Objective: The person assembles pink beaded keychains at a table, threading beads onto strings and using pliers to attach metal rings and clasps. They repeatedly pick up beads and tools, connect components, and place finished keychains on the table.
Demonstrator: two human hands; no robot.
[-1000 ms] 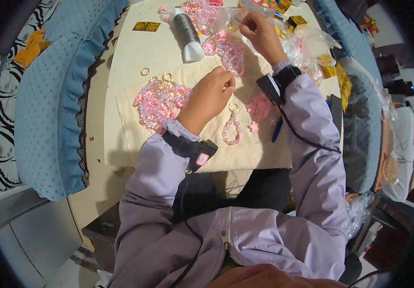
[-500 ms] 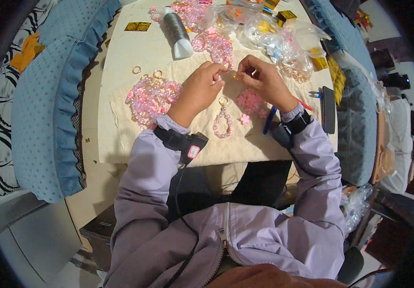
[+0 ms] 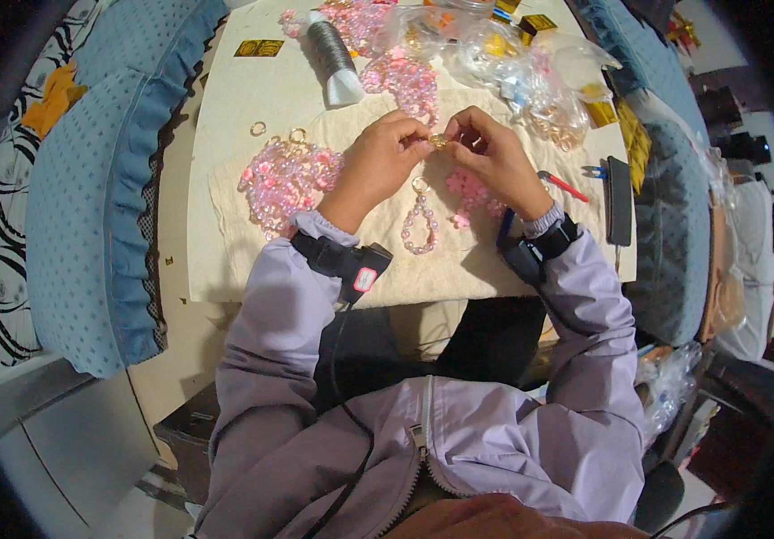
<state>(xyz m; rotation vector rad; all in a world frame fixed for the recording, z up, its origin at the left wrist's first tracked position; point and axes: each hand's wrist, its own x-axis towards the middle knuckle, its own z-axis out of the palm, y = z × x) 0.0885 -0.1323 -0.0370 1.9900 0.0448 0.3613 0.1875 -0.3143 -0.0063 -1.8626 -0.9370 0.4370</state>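
between fingertips, shiny golden piece

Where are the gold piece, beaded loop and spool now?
Gold piece (image 3: 438,141): head view, on its exposed middle.
Beaded loop (image 3: 407,230): head view, on the beads of its left side.
Spool (image 3: 330,52): head view, on its grey winding.

Cream counter, pale cloth spread over its near part, on the cloth a heap of pink beaded strands, one beaded loop, pink flower pieces, farther back a grey thread spool, clear plastic bags
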